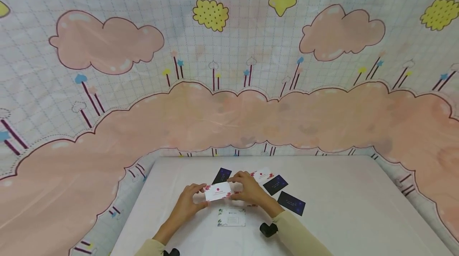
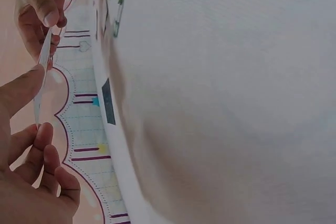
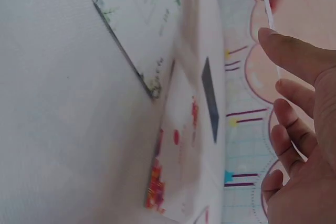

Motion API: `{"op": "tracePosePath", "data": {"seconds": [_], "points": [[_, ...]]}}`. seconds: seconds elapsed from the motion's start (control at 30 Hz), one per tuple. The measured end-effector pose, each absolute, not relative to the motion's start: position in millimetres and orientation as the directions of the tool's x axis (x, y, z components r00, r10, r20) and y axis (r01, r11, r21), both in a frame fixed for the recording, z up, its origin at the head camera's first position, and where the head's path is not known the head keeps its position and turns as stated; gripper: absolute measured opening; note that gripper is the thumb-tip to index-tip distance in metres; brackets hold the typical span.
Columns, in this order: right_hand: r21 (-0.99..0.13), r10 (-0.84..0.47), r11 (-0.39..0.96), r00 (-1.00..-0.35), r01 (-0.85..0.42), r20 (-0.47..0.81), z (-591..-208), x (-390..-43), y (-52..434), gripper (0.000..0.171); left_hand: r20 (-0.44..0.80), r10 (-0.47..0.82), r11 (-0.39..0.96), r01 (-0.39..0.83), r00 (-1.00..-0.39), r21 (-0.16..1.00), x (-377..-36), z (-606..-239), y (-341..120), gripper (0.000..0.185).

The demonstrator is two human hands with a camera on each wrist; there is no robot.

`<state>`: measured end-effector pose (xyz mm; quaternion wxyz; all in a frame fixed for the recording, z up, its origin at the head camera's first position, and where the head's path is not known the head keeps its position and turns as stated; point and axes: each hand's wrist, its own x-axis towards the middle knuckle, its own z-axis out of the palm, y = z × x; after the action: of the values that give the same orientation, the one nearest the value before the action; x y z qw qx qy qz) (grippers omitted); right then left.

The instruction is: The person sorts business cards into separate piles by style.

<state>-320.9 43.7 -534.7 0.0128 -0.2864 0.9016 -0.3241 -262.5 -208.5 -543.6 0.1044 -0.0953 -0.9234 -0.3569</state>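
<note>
While both hands met at a single card, neither lay nearer to it: the left hand (image 1: 189, 202) had its left end and the right hand (image 1: 250, 189) its right end. That white card with red flowers (image 1: 218, 191) was raised above the tabletop (image 1: 340, 200), left of the middle of its far edge and on the near side of it, its long axis running between the two sets of fingers, the right end slightly farther off. The fingers of each hand pinched an end between thumb and fingertip, the remaining left fingers loosely curled. Toward the near edge from the held card lay a leaf-patterned card (image 1: 231, 217), its long axis roughly parallel to the far edge, and this was the relation that seemed to matter most. One dark card (image 1: 221, 175) lay just beyond the held one; two more, a middle dark card (image 1: 275, 184) and an outer dark card (image 1: 291, 203), lay toward the right edge. The head view showed the held card's printed face, whereas the left wrist view gave only its thin edge. The right wrist view revealed a lower floral card (image 3: 176, 145) beside the leaf-patterned one, mostly hidden from the head camera.
</note>
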Motion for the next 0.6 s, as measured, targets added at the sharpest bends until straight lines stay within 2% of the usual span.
{"op": "tracePosePath", "data": {"seconds": [0.27, 0.43, 0.6], "points": [[-0.607, -0.490, 0.615, -0.847, -0.503, 0.206, -521, -315, 62, 0.053, 0.302, 0.149, 0.696, 0.317, -0.942, 0.644, -266, -531, -198, 0.058], [-0.580, -0.489, 0.610, -0.832, -0.541, 0.262, -518, -312, 73, 0.053, 0.290, 0.177, 0.685, 0.329, -0.941, 0.650, -270, -528, -189, 0.056], [-0.595, -0.451, 0.617, -0.852, -0.514, 0.268, -520, -307, 84, 0.052, 0.272, 0.221, 0.681, 0.348, -0.936, 0.645, -275, -525, -179, 0.058]]}}
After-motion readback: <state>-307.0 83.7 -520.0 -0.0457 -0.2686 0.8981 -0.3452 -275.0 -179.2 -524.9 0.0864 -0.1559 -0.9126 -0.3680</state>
